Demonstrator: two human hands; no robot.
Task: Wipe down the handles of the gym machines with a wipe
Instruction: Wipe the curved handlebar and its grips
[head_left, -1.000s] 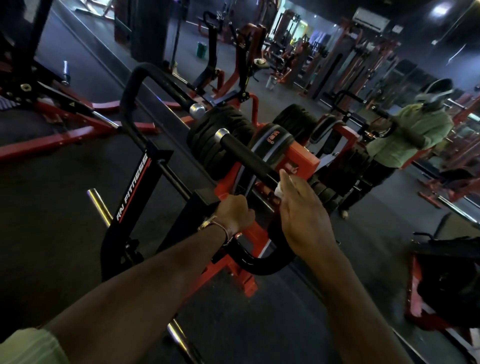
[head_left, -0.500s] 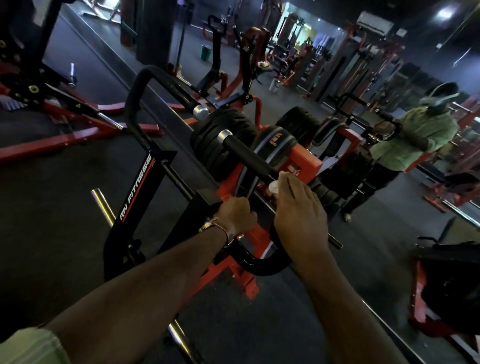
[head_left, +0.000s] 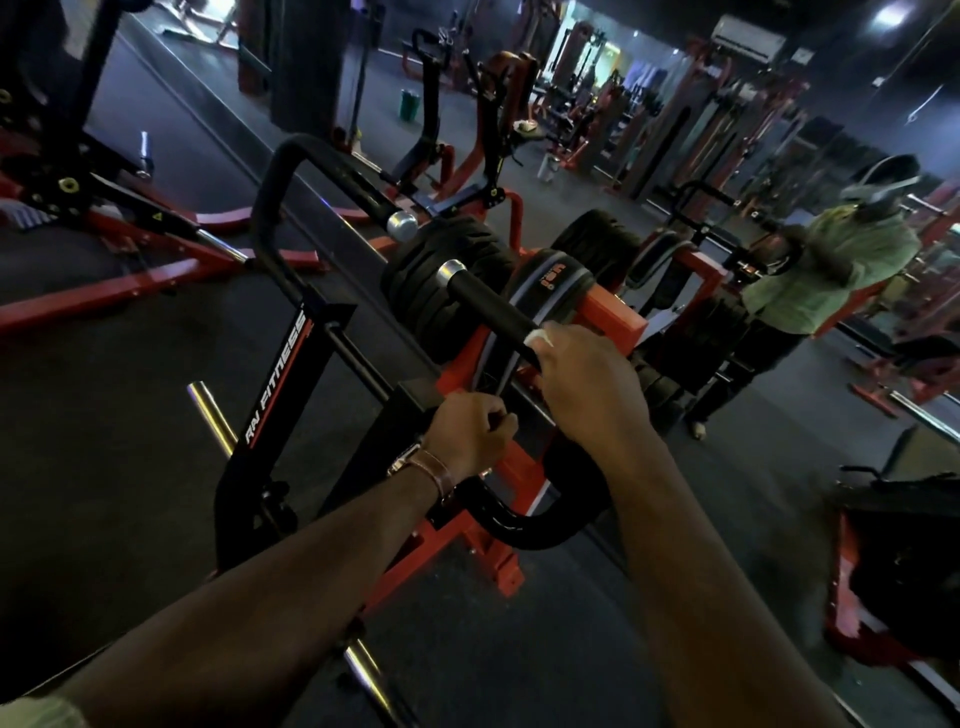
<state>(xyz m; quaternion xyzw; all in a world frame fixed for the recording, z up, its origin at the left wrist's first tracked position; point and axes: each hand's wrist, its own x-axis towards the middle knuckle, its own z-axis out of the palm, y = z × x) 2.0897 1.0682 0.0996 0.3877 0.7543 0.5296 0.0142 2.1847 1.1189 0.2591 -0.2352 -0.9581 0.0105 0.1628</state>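
While your right hand (head_left: 587, 384) clamps the wipe (head_left: 537, 339) round the black handle (head_left: 488, 306) | your left hand (head_left: 467, 436) grips the machine frame (head_left: 395, 415)

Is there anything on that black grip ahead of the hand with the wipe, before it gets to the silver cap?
Nothing visible. The right hand holds the wipe round the grip, and the stretch up to the cap is bare. The left hand grips the frame lower down, behind the wipe.

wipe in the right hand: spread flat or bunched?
Bunched, as far as shows. Only a small white wad of the wipe pokes out past the right hand, whose fingers curl round it on the black handle. The rest is hidden.
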